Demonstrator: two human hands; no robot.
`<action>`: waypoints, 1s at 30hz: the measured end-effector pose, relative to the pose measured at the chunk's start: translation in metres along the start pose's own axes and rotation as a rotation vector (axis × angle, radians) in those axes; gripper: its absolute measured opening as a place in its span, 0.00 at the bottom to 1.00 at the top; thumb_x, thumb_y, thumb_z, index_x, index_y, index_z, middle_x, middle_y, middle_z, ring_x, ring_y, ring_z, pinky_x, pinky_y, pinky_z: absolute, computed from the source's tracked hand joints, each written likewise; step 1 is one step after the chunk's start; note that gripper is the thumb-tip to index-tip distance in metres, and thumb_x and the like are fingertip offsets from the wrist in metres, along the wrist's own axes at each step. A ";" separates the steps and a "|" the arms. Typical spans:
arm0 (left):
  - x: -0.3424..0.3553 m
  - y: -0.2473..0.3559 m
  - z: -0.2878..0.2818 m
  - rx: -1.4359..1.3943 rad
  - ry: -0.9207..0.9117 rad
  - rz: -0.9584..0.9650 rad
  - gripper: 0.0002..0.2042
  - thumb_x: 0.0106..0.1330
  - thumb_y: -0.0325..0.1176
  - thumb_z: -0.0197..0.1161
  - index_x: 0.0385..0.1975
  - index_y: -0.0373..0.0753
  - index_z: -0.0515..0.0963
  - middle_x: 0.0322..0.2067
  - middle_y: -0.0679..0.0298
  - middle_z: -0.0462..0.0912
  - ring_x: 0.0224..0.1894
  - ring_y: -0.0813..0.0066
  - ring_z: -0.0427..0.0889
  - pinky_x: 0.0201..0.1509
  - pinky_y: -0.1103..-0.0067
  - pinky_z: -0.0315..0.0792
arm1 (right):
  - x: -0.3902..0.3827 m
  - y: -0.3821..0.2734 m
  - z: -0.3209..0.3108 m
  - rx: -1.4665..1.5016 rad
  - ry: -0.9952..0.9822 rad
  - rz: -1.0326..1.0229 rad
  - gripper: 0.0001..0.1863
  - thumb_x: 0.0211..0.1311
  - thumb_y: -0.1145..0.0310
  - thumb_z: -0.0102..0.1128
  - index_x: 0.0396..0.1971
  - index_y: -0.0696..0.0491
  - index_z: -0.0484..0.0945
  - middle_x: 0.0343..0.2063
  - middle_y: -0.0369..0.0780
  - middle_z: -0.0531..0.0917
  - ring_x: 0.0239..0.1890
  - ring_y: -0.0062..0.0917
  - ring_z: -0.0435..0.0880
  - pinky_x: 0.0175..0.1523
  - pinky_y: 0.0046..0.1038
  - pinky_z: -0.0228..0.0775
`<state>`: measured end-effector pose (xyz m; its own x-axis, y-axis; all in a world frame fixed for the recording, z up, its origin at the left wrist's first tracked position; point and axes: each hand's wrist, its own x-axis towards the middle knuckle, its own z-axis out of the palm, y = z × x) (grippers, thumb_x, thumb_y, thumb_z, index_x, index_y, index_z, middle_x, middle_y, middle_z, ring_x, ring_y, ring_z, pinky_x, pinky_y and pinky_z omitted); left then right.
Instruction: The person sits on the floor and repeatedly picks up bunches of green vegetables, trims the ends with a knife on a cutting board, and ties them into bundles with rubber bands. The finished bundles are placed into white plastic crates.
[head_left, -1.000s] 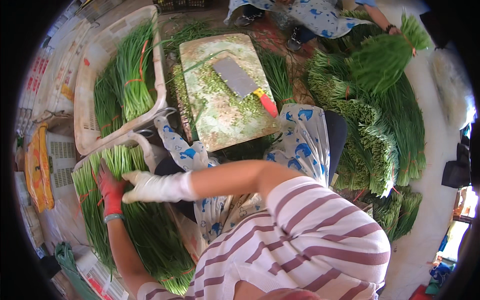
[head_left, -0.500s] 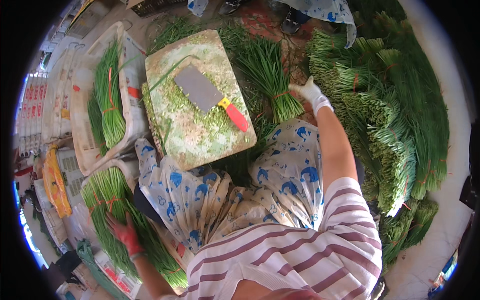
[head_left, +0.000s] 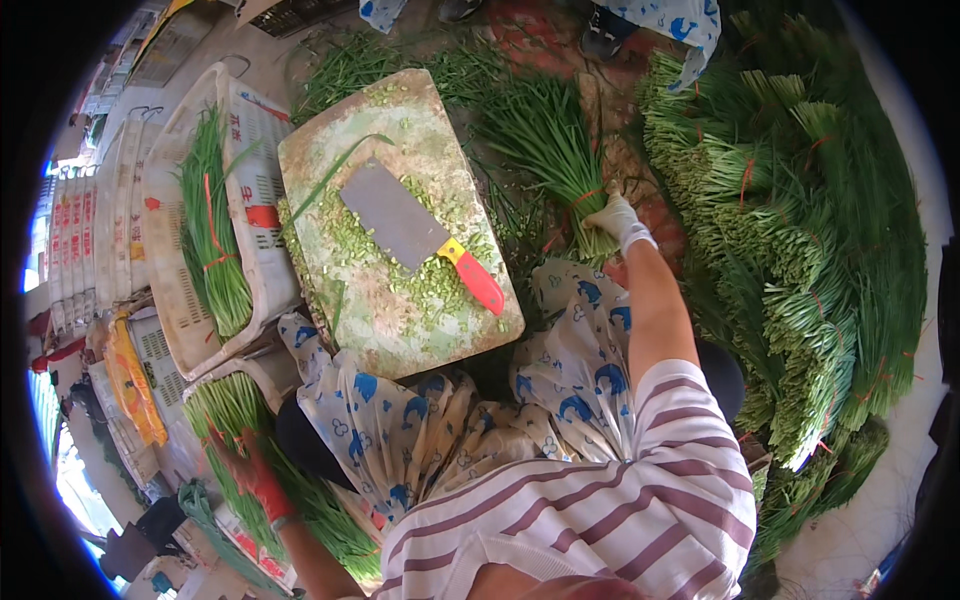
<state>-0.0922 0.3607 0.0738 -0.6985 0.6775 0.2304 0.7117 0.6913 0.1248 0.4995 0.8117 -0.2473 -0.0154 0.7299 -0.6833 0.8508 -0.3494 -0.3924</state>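
My right hand (head_left: pixel 618 222), in a white glove, is closed on the cut-end side of a bundle of garlic chives (head_left: pixel 545 135) tied with a red band; its leaves point away from me. My left hand (head_left: pixel 250 472), in a red glove, rests with fingers apart on garlic chives (head_left: pixel 325 515) in the near-left crate. Between my knees and the far floor stands a stained chopping board (head_left: pixel 400 330) strewn with cut green bits. On it lies a cleaver (head_left: pixel 395 215) with a red and yellow handle, and one long leaf.
A white crate (head_left: pixel 262 185) at the left holds tied garlic chives (head_left: pixel 215 235). A large pile of bundles (head_left: pixel 780 260) fills the right side. Loose leaves (head_left: pixel 345 65) litter the floor beyond the board. Another person's shoe (head_left: pixel 605 35) shows at the top.
My right hand has closed round the bundle's base, which sits slightly farther right. My left hand stays on the chives at the left, its fingers shifted. The whole view has moved slightly.
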 end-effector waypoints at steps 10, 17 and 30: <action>-0.007 0.323 0.101 -1.207 -0.857 0.417 0.34 0.72 0.37 0.60 0.74 0.37 0.53 0.71 0.56 0.63 0.72 0.65 0.63 0.75 0.72 0.55 | -0.093 -0.073 -0.115 0.750 -0.272 -0.278 0.49 0.50 0.66 0.76 0.70 0.61 0.57 0.56 0.46 0.78 0.53 0.32 0.81 0.57 0.34 0.76; -0.040 0.387 0.103 -1.993 -1.246 0.087 0.53 0.55 0.75 0.60 0.72 0.39 0.58 0.66 0.54 0.70 0.64 0.59 0.74 0.67 0.63 0.71 | -0.340 -0.167 -0.110 0.064 -0.048 -0.849 0.59 0.46 0.46 0.80 0.73 0.58 0.55 0.59 0.51 0.77 0.57 0.37 0.79 0.62 0.34 0.71; -0.046 0.258 0.031 -2.411 -0.908 -0.102 0.48 0.55 0.67 0.68 0.69 0.39 0.63 0.63 0.58 0.73 0.62 0.60 0.76 0.67 0.62 0.72 | -0.440 -0.236 -0.004 -0.642 0.637 -1.758 0.10 0.54 0.67 0.64 0.37 0.48 0.84 0.25 0.34 0.78 0.36 0.30 0.81 0.45 0.33 0.75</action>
<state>0.1209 0.5155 0.0658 -0.1384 0.9904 0.0031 -0.8427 -0.1194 0.5250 0.3074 0.5759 0.1487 -0.8716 0.0927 0.4814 0.1435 0.9872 0.0698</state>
